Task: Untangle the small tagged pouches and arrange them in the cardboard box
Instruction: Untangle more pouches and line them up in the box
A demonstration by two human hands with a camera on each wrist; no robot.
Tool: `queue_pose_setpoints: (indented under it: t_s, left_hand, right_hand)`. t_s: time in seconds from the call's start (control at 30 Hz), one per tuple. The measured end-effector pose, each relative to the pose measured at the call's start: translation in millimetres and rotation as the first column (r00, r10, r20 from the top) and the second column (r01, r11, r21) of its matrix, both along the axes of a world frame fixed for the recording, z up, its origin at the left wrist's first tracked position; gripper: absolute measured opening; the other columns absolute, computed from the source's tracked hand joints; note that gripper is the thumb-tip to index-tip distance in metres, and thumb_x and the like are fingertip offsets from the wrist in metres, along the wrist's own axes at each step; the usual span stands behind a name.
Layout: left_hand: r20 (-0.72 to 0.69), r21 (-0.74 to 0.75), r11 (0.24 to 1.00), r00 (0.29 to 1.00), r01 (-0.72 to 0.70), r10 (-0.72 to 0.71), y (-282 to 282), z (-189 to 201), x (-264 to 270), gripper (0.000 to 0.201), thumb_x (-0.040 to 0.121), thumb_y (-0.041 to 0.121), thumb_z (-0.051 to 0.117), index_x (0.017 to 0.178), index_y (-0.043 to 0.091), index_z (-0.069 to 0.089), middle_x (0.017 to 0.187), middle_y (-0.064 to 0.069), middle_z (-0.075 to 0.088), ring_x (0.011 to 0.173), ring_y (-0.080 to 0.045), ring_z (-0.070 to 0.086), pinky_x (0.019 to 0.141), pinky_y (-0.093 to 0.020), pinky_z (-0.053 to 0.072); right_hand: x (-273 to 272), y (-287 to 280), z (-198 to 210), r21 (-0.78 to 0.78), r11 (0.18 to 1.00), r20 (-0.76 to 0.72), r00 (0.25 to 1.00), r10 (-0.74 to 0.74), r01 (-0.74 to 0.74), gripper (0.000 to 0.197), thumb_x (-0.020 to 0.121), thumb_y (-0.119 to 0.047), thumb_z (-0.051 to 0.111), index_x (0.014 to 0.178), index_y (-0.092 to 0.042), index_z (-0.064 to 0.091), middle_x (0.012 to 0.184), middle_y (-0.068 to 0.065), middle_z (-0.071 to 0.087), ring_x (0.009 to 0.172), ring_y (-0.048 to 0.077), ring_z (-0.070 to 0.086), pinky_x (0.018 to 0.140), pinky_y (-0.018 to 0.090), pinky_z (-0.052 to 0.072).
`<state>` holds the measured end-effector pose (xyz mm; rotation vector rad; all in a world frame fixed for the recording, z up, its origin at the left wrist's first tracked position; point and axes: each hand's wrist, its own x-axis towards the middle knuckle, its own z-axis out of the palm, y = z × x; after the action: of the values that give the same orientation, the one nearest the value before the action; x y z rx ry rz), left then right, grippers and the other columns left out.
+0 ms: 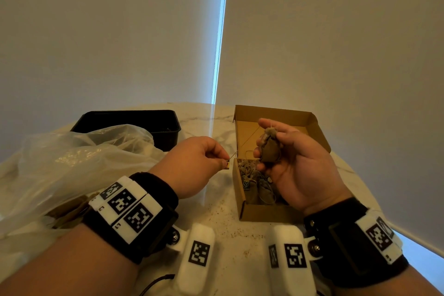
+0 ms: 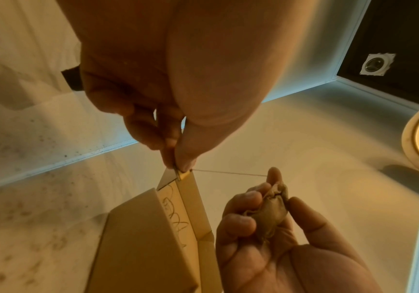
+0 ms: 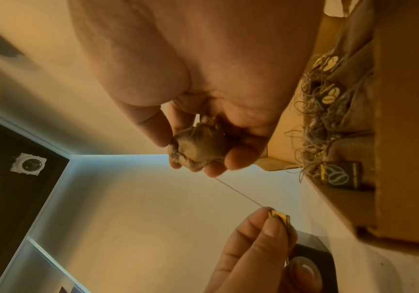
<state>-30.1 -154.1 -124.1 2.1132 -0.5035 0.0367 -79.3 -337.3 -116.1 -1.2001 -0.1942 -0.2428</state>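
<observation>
My right hand [image 1: 283, 149] grips a small brown pouch [image 1: 270, 148] above the open cardboard box [image 1: 264, 211]. A thin string [image 2: 228, 172] runs taut from that pouch to its small yellow tag [image 1: 227, 165], which my left hand [image 1: 197, 163] pinches between thumb and fingertips just left of the box. In the right wrist view the pouch [image 3: 198, 146] sits between my fingers, and the tag [image 3: 280, 218] is pinched lower down. Several more pouches [image 1: 258, 187] with dark tags and tangled strings [image 3: 311, 126] lie in the near end of the box.
A crumpled clear plastic bag [image 1: 72, 166] covers the left of the marble table [image 1: 216, 218]. Behind it stands a black plastic tray [image 1: 134, 122]. The box's lid flap [image 1: 276, 113] stands open at the far side. Pale blinds hang close behind the table.
</observation>
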Motion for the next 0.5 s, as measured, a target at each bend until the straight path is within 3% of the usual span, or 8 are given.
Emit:
queue_pose_setpoints:
  t_s: [0.1, 0.2, 0.27, 0.33, 0.4, 0.5]
  left_hand:
    - [-0.009, 0.005, 1.0, 1.0, -0.021, 0.021, 1, 0, 2, 0.004, 0.09, 0.028, 0.071, 0.092, 0.028, 0.067, 0.079, 0.009, 0.068, 0.071, -0.004, 0.061, 0.067, -0.021, 0.046]
    - [0.007, 0.038, 0.999, 1.0, -0.019, 0.019, 2, 1, 2, 0.004, 0.089, 0.026, 0.072, 0.086, 0.028, 0.068, 0.077, 0.011, 0.068, 0.066, 0.002, 0.06, 0.065, -0.017, 0.046]
    - [0.001, 0.079, 0.997, 1.0, 0.026, -0.026, 3, 2, 0, 0.005, 0.089, 0.026, 0.072, 0.085, 0.027, 0.07, 0.078, 0.011, 0.068, 0.067, 0.002, 0.06, 0.065, -0.016, 0.046]
    - [-0.034, 0.102, 0.986, 0.991, 0.133, -0.13, 5, 5, -2, 0.005, 0.088, 0.026, 0.072, 0.085, 0.029, 0.071, 0.077, 0.013, 0.068, 0.069, 0.002, 0.061, 0.066, -0.016, 0.046]
    - [-0.1, 0.02, 0.963, 0.959, 0.27, -0.267, 7, 9, -6, 0.005, 0.088, 0.023, 0.072, 0.085, 0.028, 0.072, 0.074, 0.014, 0.068, 0.067, 0.0, 0.061, 0.065, -0.017, 0.048]
    - [-0.213, -0.333, 0.878, 0.879, 0.344, -0.426, 6, 11, -8, 0.004, 0.08, 0.022, 0.074, 0.082, 0.025, 0.073, 0.074, 0.004, 0.066, 0.067, -0.011, 0.059, 0.064, -0.029, 0.048]
  right_hand:
    - [1, 0, -1, -0.01, 1.0, 0.0, 1.0, 0.0, 0.0, 0.035, 0.098, -0.009, 0.037, 0.112, -0.01, 0.069, 0.08, 0.01, 0.065, 0.07, 0.022, 0.061, 0.056, 0.033, 0.044]
    - [2, 1, -3, -0.029, 1.0, 0.01, 1.0, 0.006, -0.006, 0.033, 0.092, -0.012, 0.044, 0.111, -0.01, 0.07, 0.08, 0.009, 0.066, 0.07, 0.022, 0.062, 0.055, 0.032, 0.045]
    - [2, 1, -3, -0.034, 0.999, 0.003, 1.0, -0.005, 0.005, 0.032, 0.09, -0.013, 0.046, 0.11, -0.011, 0.071, 0.081, 0.009, 0.066, 0.071, 0.022, 0.062, 0.055, 0.032, 0.046]
    - [3, -1, -3, -0.025, 0.999, -0.003, 0.999, -0.042, 0.042, 0.033, 0.097, -0.008, 0.041, 0.11, -0.012, 0.071, 0.083, 0.009, 0.066, 0.073, 0.022, 0.061, 0.056, 0.032, 0.046]
    - [3, -2, -2, -0.073, 0.991, -0.018, 0.993, -0.115, 0.113, 0.035, 0.1, -0.005, 0.041, 0.11, -0.016, 0.072, 0.089, 0.01, 0.066, 0.075, 0.021, 0.062, 0.058, 0.032, 0.048]
    - [1, 0, -4, -0.286, 0.944, -0.067, 0.979, -0.191, 0.165, 0.032, 0.1, -0.007, 0.049, 0.109, -0.024, 0.075, 0.099, 0.012, 0.069, 0.079, 0.022, 0.067, 0.063, 0.031, 0.055]
